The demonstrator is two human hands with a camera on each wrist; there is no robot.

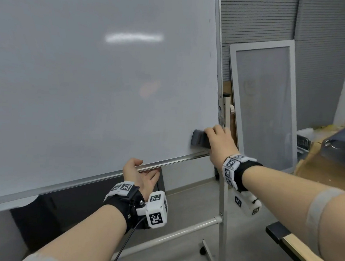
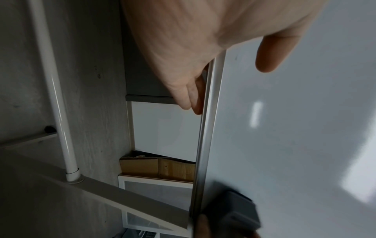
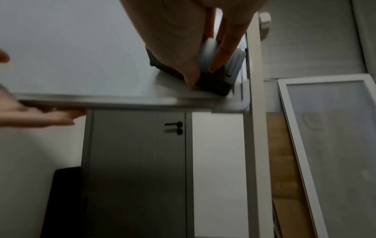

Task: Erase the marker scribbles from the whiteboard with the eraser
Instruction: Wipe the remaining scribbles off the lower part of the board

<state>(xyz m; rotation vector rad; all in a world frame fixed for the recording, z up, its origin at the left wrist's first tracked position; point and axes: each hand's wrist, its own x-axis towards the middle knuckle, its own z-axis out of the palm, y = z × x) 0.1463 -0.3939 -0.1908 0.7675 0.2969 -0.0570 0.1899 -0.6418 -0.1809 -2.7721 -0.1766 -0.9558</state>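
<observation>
Leftmost, the whiteboard (image 1: pixel 90 75) fills the head view from about nine o'clock across to one o'clock, tilted, its surface pale grey with a bright light reflection near the top centre; no marker strokes can be made out on it, though the view is soft enough that faint ones might escape notice. Along its lower edge runs a metal frame rail (image 1: pixel 171 160). At about six o'clock the left hand (image 1: pixel 141 176) holds that rail from below: the thumb lies over the front of the board, and the fingers (image 2: pixel 189 96) reach nearly straight behind the edge, pressed to it rather than curled round it. A black strap with white coded marker blocks (image 1: pixel 156 209) sits on the wrist.

Further right, at about three o'clock from the left hand, the right hand (image 1: pixel 220 141) grips the dark grey eraser (image 1: pixel 200 139), fingers and thumb wrapped over its back, pressing its pad flat against the whiteboard in the lower right corner, just above the rail and beside the right frame edge. Behind, at two o'clock, a white-framed mesh panel (image 1: pixel 264 103) leans on the wall, and the stand's white upright (image 1: pixel 223 194) drops toward the floor.
</observation>
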